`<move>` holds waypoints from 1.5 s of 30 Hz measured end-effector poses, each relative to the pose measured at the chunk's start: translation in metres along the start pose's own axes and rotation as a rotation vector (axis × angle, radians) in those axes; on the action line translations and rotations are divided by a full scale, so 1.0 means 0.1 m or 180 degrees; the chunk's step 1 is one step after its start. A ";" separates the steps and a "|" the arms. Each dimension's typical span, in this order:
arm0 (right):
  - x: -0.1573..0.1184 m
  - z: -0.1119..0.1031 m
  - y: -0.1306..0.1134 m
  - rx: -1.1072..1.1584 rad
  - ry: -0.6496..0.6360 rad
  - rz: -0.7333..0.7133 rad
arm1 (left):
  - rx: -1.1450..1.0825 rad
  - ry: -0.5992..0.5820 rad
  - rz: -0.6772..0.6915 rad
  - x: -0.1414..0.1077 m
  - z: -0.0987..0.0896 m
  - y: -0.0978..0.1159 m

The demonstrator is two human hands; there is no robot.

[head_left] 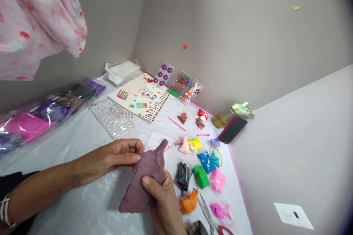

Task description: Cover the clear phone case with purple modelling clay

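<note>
Both hands hold a flattened mauve piece of modelling clay (pixel 146 180) above the table. Its upper end narrows to a point, and a thin clear edge shows along its left side; I cannot tell whether that is a bag. My left hand (pixel 121 156) is closed, pinching the upper left edge between thumb and fingers. From below right, my right hand (pixel 165 194) grips the piece, thumb flat on its face and fingers hidden behind. Just beyond the clay lies a clear phone case (pixel 154 137), partly covered by it.
Small bags of coloured clay, such as orange (pixel 189 202), green (pixel 201 177) and black (pixel 183 175), lie right beside scissors (pixel 206 211). Farther back are a gem sheet (pixel 116 126), notebook (pixel 132 104), decorated cases (pixel 163 74), bottle (pixel 222 116) and phone (pixel 233 130). Cloth (pixel 41 18) hangs upper left.
</note>
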State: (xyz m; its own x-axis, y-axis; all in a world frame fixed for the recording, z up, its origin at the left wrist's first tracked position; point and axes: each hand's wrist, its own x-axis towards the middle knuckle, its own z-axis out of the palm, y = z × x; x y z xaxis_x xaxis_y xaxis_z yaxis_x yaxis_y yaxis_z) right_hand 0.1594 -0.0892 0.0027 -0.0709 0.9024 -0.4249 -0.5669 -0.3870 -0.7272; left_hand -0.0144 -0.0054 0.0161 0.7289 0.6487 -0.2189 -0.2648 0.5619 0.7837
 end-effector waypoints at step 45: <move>-0.02 -0.01 0.03 -0.0539 0.0334 -0.0226 | 0.0163 0.0283 0.0118 0.03 0.02 -0.04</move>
State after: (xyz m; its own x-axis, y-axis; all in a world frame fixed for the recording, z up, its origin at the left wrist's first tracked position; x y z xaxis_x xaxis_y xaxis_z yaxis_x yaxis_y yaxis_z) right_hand 0.1583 -0.0919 0.0007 0.0553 0.9074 -0.4167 -0.4208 -0.3573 -0.8338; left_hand -0.0102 -0.0071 0.0131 0.6597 0.7128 -0.2382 -0.2561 0.5112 0.8204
